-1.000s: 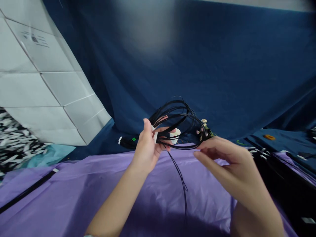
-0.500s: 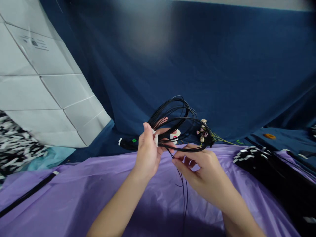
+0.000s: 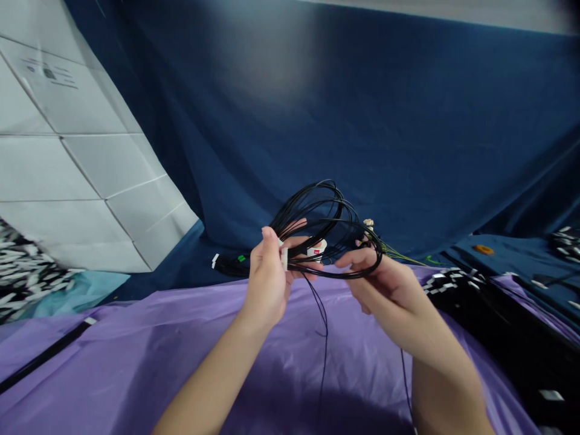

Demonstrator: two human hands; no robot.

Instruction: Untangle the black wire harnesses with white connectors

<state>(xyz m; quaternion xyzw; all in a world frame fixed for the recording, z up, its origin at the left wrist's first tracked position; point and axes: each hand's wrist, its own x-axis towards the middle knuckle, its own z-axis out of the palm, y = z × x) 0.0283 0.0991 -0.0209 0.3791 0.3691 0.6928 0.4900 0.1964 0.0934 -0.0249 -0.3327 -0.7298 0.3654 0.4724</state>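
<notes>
A looped bundle of thin black cable (image 3: 333, 226) hangs in the air before me, with white bands (image 3: 284, 257) at its left end. My left hand (image 3: 270, 266) is closed around that banded end, thumb up. At the bundle's lower right, my right hand (image 3: 383, 284) has its fingers curled about the black strands; the strands partly cover its fingertips. Loose cable ends (image 3: 324, 326) dangle below my left hand over the purple sheet (image 3: 203, 362). Another thin strand (image 3: 405, 374) hangs beside my right wrist.
Behind the bundle are a white roll (image 3: 319, 246) with a red label and some artificial flowers (image 3: 368, 229). Black strips with white ends (image 3: 502, 338) lie at the right; more strips (image 3: 27, 272) lie at the left. White boxes (image 3: 122, 163) and a blue cloth (image 3: 385, 121) stand behind.
My right hand has moved right, from the loose ends below my left hand to the bundle's right side. One strand now hangs by my right wrist. The left hand keeps its hold.
</notes>
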